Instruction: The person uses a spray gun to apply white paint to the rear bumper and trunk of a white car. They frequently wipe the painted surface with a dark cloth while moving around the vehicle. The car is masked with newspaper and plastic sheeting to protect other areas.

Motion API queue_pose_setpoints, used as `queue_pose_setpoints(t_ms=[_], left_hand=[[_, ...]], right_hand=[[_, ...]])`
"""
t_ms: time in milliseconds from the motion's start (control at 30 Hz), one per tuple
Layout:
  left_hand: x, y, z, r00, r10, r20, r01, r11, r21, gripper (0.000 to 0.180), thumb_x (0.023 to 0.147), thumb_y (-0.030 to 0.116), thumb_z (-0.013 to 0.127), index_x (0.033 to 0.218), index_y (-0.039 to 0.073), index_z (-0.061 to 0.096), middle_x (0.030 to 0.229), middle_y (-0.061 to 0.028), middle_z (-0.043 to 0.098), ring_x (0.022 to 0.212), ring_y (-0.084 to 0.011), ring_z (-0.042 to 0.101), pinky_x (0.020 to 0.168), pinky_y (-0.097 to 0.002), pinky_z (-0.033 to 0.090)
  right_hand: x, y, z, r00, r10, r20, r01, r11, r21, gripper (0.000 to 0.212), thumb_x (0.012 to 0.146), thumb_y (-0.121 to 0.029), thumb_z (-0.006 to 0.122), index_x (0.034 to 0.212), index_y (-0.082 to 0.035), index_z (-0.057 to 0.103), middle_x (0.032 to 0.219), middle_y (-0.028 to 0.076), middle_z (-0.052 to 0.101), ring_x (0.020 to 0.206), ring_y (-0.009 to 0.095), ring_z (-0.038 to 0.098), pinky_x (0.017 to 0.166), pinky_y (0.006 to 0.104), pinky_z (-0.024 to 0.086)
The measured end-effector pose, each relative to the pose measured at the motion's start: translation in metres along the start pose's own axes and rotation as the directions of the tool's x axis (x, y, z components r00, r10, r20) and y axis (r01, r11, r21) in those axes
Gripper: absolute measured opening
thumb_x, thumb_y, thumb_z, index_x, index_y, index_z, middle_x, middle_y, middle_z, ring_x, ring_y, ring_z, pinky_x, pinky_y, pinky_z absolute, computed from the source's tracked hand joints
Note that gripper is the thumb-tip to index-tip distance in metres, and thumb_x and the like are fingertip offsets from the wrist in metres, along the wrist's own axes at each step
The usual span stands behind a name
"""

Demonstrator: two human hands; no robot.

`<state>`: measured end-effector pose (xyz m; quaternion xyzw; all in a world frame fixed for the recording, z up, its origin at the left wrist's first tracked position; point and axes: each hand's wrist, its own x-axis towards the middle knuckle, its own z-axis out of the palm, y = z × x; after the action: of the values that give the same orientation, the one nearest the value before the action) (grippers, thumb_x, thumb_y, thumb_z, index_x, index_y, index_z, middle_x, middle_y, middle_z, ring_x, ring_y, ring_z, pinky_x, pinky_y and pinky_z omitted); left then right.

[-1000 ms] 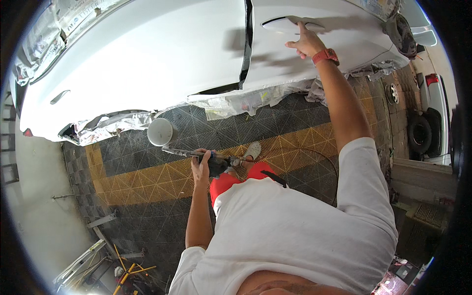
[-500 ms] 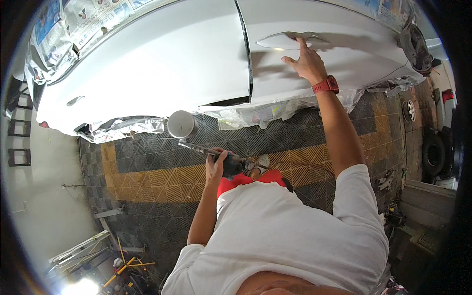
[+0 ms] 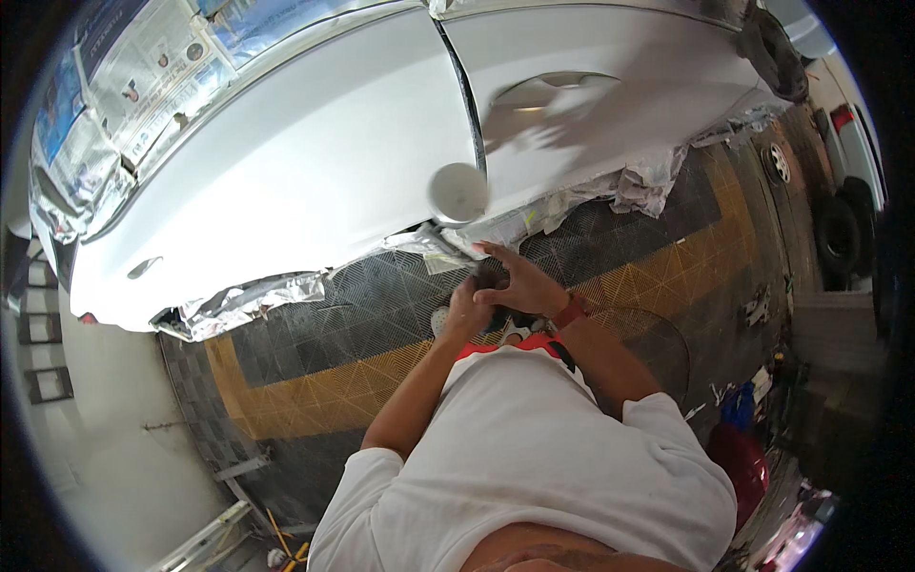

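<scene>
My left hand [image 3: 465, 307] is wrapped around the handle of a spray gun, whose round white cup [image 3: 458, 193] stands out toward the car body. Close beside it, my right hand [image 3: 524, 284] reaches around the rear of the gun with thumb and fingers spread apart. Whether the right fingertips touch the gun is hard to make out, as the gun's body is mostly hidden between the hands. Ahead is a pale car door panel [image 3: 286, 191], and to its right a second door with a recessed handle [image 3: 548, 93].
Newspaper masking [image 3: 157, 81] covers the car's upper left, and crumpled masking sheet [image 3: 648, 183] hangs along its lower edge. A hose [image 3: 681, 334] curves over the dark and yellow tiled floor [image 3: 315, 377]. Tires [image 3: 843, 234] stand at the right, a ladder [image 3: 205, 539] at the lower left.
My right hand has left the door handle and come down beside the spray gun. My left hand has carried the gun up and to the right. The view has shifted slightly.
</scene>
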<state>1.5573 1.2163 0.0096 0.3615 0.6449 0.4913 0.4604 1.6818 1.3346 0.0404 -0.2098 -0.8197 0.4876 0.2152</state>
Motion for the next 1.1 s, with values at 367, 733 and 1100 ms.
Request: queue_pose_setpoints(t_ms=[367,733,1100], left_hand=[[0.028,0.103,-0.088,0.914,-0.116,0.388,0.111,0.993,0.035,0.045,0.100,0.028,0.068,0.137,0.004,0.061,0.119,-0.0140,0.075,0.110,-0.0264,0.071,0.099,-0.0384,0.055],[0.120,0.248,-0.164,0.363,0.926,-0.102,-0.696,0.342,0.631,0.068,0.085,0.030,0.088,0.136,0.009,0.048,0.135,-0.0171,0.054,0.127,-0.0325,0.057,0.109,-0.0500,0.043],[0.235,0.249,-0.178,0.502,0.585,0.637,-0.569,-0.331,0.753,0.048,0.081,0.040,0.080,0.123,0.019,0.073,0.128,-0.0137,0.070,0.130,-0.0316,0.058,0.109,-0.0493,0.042]], right_hand=[[-0.064,0.023,0.011,0.837,0.380,-0.394,-0.339,0.925,0.172,0.043,0.107,-0.039,0.062,0.141,-0.013,0.063,0.131,0.009,0.072,0.115,0.018,0.067,0.099,0.0379,0.052],[-0.127,-0.012,0.021,0.435,0.677,-0.594,-0.496,0.730,0.470,0.045,0.114,-0.041,0.044,0.133,-0.007,0.067,0.123,0.004,0.075,0.082,0.011,0.073,0.072,0.0259,0.052],[-0.170,0.011,0.068,0.432,0.739,-0.517,-0.460,0.674,0.578,0.038,0.112,-0.030,0.053,0.139,-0.005,0.057,0.122,0.009,0.075,0.079,0.013,0.073,0.073,0.0292,0.057]])
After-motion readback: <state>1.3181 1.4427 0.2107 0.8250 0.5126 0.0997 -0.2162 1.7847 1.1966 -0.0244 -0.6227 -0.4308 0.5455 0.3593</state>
